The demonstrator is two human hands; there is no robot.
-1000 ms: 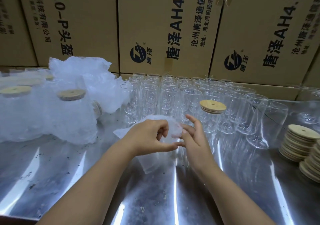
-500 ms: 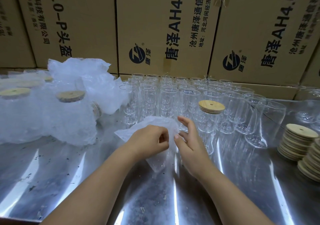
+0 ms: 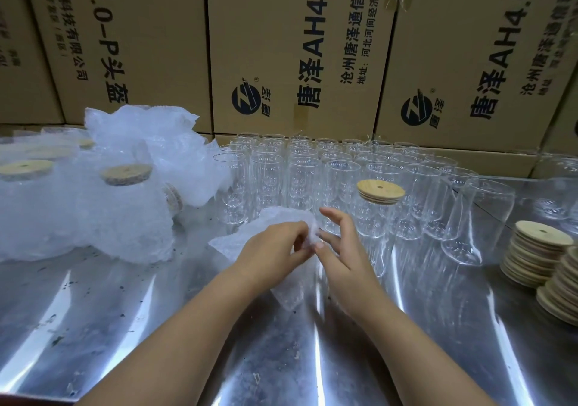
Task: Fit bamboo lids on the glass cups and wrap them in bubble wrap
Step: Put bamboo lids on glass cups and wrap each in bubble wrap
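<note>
The fingers (image 3: 298, 233) of the left hand (image 3: 272, 250) are curled and gripping a piece of bubble wrap (image 3: 237, 244), held just above the counter (image 3: 156, 327). The right hand (image 3: 342, 249) has its fingers (image 3: 336, 218) spread straight, thumb tip at the wrap's edge; it appears to be parting the layers, though the clear film makes this uncertain.

Risk: the wrap is thin and slippery, so a poor hold could let the layers slip shut again. The spread right fingers are close to the front row of open glass cups (image 3: 300, 180), and a careless sweep could topple one into the rest.

One lidded glass cup (image 3: 372, 218), wearing its bamboo lid (image 3: 380, 190), stands just beyond the right hand. Stacks of bamboo lids (image 3: 538, 249) sit far right, wrapped cups (image 3: 125, 224) left, and cartons (image 3: 297, 45) behind.
</note>
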